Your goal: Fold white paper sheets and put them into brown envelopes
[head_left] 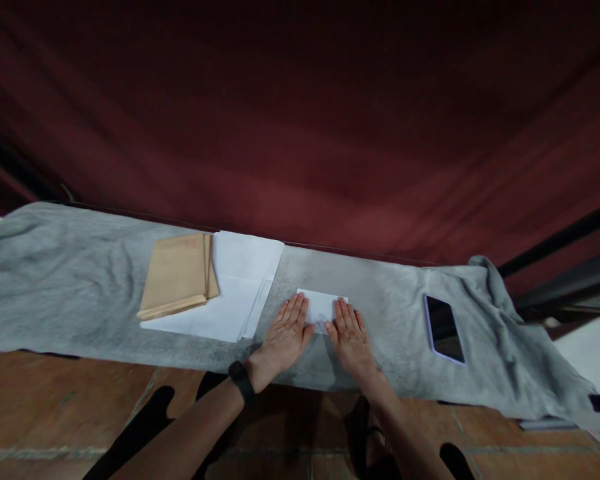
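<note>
Below frame centre, the left hand point(287, 329) and right hand point(351, 335) lie palm-down and outstretched, seemingly to hold the white paper point(322, 307) flat.

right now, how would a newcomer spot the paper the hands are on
Find the long grey cloth below the dark red backdrop. Near its middle, the left hand and right hand rest on the sides of a small white paper. Unlike the larger white sheets leftward, it has no brown paper pile on top.

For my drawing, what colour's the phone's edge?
Pale purple around the phone, best in head view.
</note>
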{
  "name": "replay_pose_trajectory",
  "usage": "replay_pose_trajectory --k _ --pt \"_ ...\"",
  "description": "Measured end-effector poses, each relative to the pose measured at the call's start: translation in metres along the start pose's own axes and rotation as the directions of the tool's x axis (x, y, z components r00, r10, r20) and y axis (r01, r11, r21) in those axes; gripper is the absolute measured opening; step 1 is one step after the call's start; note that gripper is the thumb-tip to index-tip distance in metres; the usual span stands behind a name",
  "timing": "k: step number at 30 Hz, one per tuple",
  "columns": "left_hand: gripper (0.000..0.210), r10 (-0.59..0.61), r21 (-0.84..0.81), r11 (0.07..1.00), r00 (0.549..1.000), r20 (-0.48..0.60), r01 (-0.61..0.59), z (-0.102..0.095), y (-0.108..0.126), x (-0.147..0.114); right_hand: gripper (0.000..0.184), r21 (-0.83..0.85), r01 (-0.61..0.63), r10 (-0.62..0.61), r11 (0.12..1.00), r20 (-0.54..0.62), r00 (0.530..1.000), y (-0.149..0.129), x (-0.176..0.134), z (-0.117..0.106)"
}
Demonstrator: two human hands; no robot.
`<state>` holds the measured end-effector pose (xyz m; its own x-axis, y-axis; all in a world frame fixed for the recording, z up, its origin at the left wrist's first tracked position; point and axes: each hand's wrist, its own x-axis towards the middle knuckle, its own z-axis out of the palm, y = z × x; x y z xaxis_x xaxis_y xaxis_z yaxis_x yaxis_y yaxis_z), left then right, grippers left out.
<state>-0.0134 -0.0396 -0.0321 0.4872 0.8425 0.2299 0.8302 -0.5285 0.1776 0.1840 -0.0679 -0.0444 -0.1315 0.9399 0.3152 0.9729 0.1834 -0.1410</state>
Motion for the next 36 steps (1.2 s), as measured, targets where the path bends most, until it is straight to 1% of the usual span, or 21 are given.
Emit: replay_pose_trajectory --k 5,11,14,17,19,22,24,26,32,36 --pt "0.067 -0.043 0.028 0.999 0.997 -0.060 0.044 0.003 0.001 0.000 0.061 -0.035 -0.053 0.052 0.998 -0.019 0.998 0.007 -0.003 0.001" --pt "0.067 -0.076 0.054 0.996 0.997 -0.025 0.077 -0.005 0.007 0.004 0.062 -0.059 -0.069 0.067 0.996 -0.045 0.997 0.017 -0.009 0.004" --pt "0.066 -0.068 0.040 0.997 0.996 -0.057 0.070 -0.008 0.011 0.011 0.060 -0.038 -0.085 0.082 0.996 -0.063 0.995 0.019 -0.009 0.004" --pt "0.063 -0.047 0.022 0.999 0.995 -0.084 0.049 -0.007 0.016 0.018 0.059 0.003 -0.103 0.102 0.995 -0.093 0.990 0.017 -0.006 0.001" --pt "0.061 -0.029 0.010 0.999 0.997 -0.077 0.030 -0.003 0.020 0.023 0.059 0.040 -0.086 0.090 0.995 -0.087 0.992 0.012 -0.003 -0.003" --pt "0.057 0.003 0.006 1.000 0.999 -0.033 -0.003 0.004 0.025 0.026 0.057 0.090 -0.006 0.009 0.996 -0.034 0.999 0.001 0.000 -0.007" --pt "0.056 0.004 0.017 1.000 1.000 -0.003 -0.004 0.008 0.026 0.026 0.054 0.094 0.050 -0.050 0.994 -0.004 0.999 -0.005 -0.001 -0.006" --pt "0.055 -0.010 0.029 1.000 1.000 0.008 0.010 0.009 0.025 0.025 0.053 0.073 0.076 -0.076 0.994 0.002 0.997 -0.007 -0.003 -0.004" --pt "0.058 -0.081 0.020 0.996 0.996 -0.045 0.082 0.008 0.015 0.023 0.056 -0.008 0.032 -0.032 0.999 -0.028 0.999 0.003 -0.006 -0.004" --pt "0.061 -0.087 0.040 0.995 0.995 -0.055 0.089 0.007 0.010 0.024 0.058 -0.047 0.010 -0.012 0.999 -0.034 0.999 0.008 -0.008 -0.007"
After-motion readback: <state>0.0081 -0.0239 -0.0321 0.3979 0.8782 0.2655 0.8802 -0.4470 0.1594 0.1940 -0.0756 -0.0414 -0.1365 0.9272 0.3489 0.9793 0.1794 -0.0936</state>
